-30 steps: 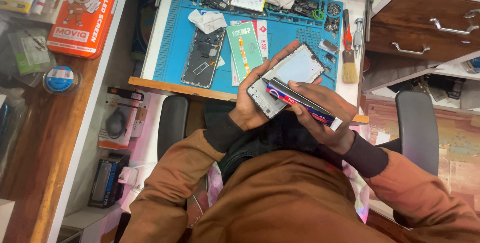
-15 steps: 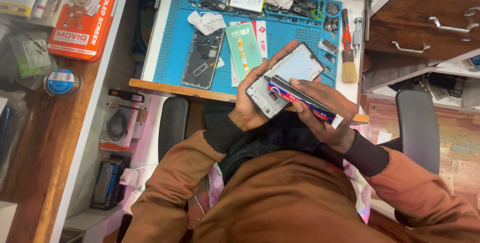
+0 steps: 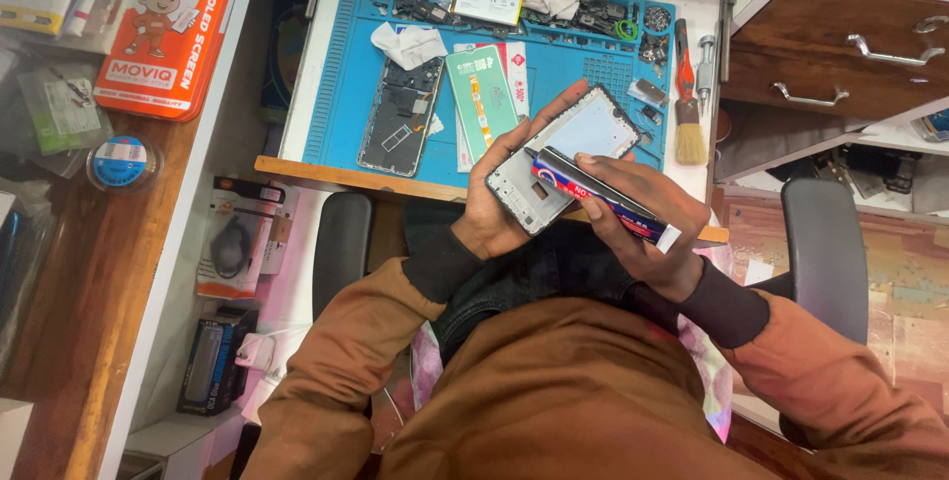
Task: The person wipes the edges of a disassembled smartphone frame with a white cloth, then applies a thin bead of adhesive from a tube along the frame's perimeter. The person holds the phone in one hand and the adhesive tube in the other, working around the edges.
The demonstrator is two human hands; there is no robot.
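Little change from a second ago: both hands hold as before, work steady. Left hand [image 3: 494, 205] grip clamped round the phone frame [image 3: 563, 159], held above the lap near the bench [image 3: 346, 175] edge. Right hand [image 3: 647, 218] grip closed on a dark tube [image 3: 603, 198], tip touching the frame. Blue mat [image 3: 341, 65] beyond.

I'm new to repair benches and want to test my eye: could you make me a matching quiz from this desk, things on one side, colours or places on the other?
Things:
1. Brush
2. Mat
3. Phone frame
4. Tube

Matches:
A. In the left hand
B. Blue, on the desk
C. Red handle, at the mat's right edge
D. Under the right hand

Pairs: 1-C, 2-B, 3-A, 4-D
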